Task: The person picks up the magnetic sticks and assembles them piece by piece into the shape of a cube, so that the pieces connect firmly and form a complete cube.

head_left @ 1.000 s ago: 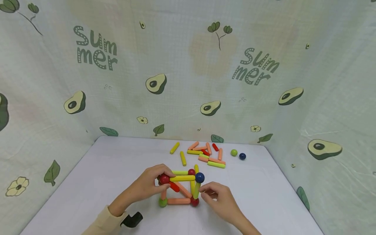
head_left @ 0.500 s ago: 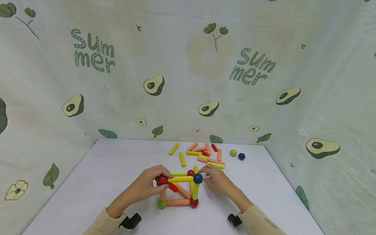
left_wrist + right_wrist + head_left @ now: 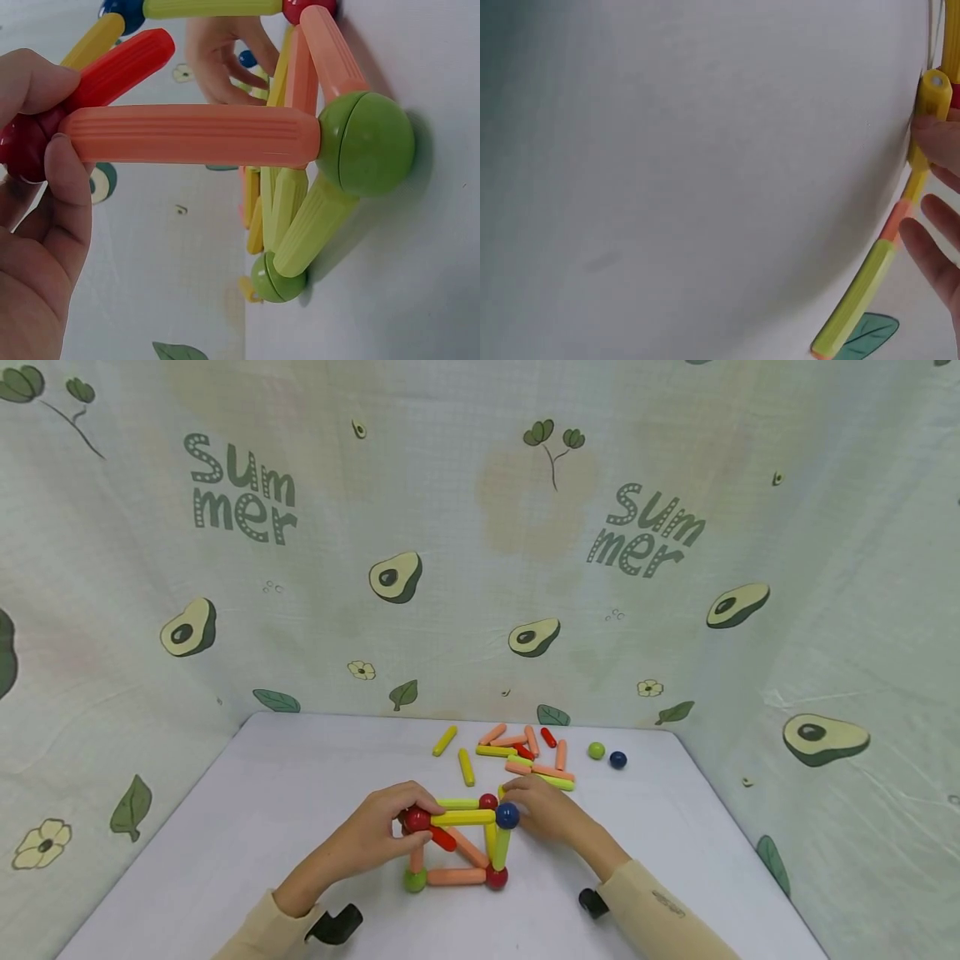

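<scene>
My left hand [image 3: 382, 821] pinches a dark red ball [image 3: 417, 819] at the upper left corner of a frame of magnetic sticks and balls. In the left wrist view, a short red stick [image 3: 124, 67] and a salmon stick [image 3: 187, 135] run from that ball, the latter to a green ball [image 3: 367, 142] on the table. A long yellow stick [image 3: 463, 817] joins the red ball to a blue ball [image 3: 507, 815]. Behind the blue ball, my right hand [image 3: 551, 810] has its fingertips on an upright yellow stick [image 3: 932, 94] and seems to pinch it; the head view partly hides the contact.
Loose yellow, salmon, red and lime sticks [image 3: 551, 783] lie behind the frame on the white table [image 3: 300, 777]. A loose green ball [image 3: 596, 750] and a navy ball [image 3: 617, 760] are at the back right. A patterned cloth [image 3: 450, 527] hangs behind.
My right hand has moved from beside the lime upright, up and back past the blue ball, to the yellow stick behind it. My left hand keeps its hold on the red ball.
</scene>
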Demonstrator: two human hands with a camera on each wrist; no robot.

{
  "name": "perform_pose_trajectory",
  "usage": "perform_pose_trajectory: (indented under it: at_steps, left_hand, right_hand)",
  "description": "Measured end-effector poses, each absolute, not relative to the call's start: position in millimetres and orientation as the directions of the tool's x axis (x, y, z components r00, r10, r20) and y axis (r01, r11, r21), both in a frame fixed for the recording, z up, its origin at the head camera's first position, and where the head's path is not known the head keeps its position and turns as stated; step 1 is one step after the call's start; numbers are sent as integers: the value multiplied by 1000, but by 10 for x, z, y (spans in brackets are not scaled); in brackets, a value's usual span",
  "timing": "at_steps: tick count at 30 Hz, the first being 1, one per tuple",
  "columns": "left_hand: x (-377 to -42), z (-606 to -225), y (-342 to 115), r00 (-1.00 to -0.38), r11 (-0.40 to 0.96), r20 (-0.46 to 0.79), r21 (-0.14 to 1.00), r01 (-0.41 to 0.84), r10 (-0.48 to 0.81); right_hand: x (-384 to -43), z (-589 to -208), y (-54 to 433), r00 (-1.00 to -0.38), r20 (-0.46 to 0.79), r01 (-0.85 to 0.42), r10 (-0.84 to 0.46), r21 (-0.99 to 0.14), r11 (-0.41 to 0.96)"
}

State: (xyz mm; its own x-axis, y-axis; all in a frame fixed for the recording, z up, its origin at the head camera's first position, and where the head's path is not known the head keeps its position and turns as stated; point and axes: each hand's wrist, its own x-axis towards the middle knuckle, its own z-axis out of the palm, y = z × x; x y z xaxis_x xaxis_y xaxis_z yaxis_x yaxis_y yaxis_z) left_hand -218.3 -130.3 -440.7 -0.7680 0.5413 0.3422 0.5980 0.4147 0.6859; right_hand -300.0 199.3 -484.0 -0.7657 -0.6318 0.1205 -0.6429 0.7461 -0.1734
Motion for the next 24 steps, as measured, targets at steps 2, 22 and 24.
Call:
perform_pose_trajectory:
  at_steps: [2, 22, 24]
  left_hand:
    - [-2186, -4408, -1300, -770, 417, 341, 686, 597, 540]
    - [-2193, -4399, -1297, -761, 404, 359, 682, 609, 540]
    - [-2191, -4397, -1304, -763, 404, 355, 685, 606, 541]
  right_hand:
    - [-2987, -4841, 2015, -757, 127, -653, -641, -137, 745]
    - [-2428, -4636, 2326, -834, 52, -524, -550, -389, 758]
    - [-2317, -4596, 2330, -837, 40, -504, -546, -444, 741]
